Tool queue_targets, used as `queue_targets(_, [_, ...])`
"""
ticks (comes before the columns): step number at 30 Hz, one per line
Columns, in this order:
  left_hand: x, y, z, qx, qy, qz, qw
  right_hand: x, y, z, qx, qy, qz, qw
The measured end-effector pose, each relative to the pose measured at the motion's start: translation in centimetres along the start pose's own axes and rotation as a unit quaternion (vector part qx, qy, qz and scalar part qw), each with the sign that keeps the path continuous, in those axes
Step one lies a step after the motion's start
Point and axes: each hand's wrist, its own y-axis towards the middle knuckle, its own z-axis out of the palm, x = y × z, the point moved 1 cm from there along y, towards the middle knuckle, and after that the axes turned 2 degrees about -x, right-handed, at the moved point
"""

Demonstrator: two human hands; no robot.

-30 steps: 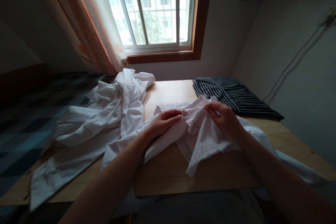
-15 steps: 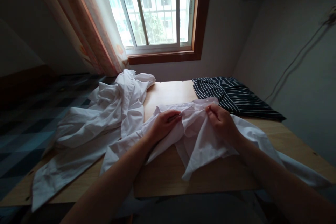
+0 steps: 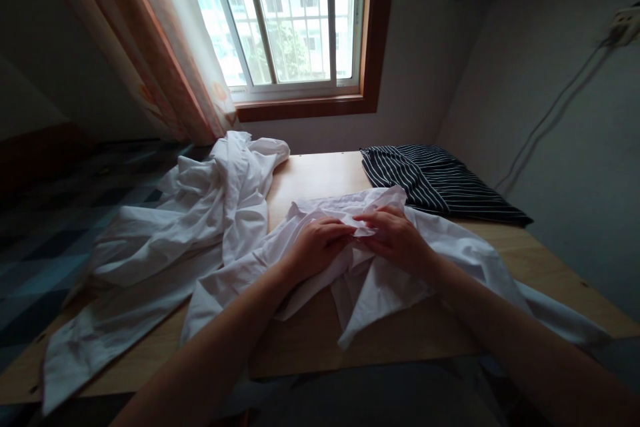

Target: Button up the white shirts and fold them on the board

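White cloth lies under and around the fingers on the wooden board, a fold pinched by the left hand and right hand close together, seemingly to steady it, while striped fabric sits beyond the right fingers, perhaps leaving working room.

The head camera looks forward and down along two bare forearms, over the near edge of the pale, flat wooden tabletop. It faces the silver-framed glass window, has the bare left hand and bare right hand close by, and spans from dark blue-checked cloth to the plain pale wall.
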Motion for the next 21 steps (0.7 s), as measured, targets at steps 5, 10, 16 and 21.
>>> queue_targets(5, [0.0,0.0,0.0,-0.013,0.015,-0.009,1.0,0.2,0.1,-0.2,-0.016,0.017,0.035,0.999])
queue_targets(10, [0.0,-0.2,0.2,-0.019,0.052,-0.014,0.998,0.5,0.1,0.1,0.007,0.025,0.107,0.994])
queue_targets(16, [-0.2,-0.3,0.1,-0.02,0.114,-0.014,0.993,0.4,0.1,0.5,0.048,0.133,0.179,0.974])
queue_targets(21, [-0.1,0.0,-0.8,-0.067,0.14,-0.067,0.986,0.2,0.2,0.1,0.023,0.2,0.232,0.952])
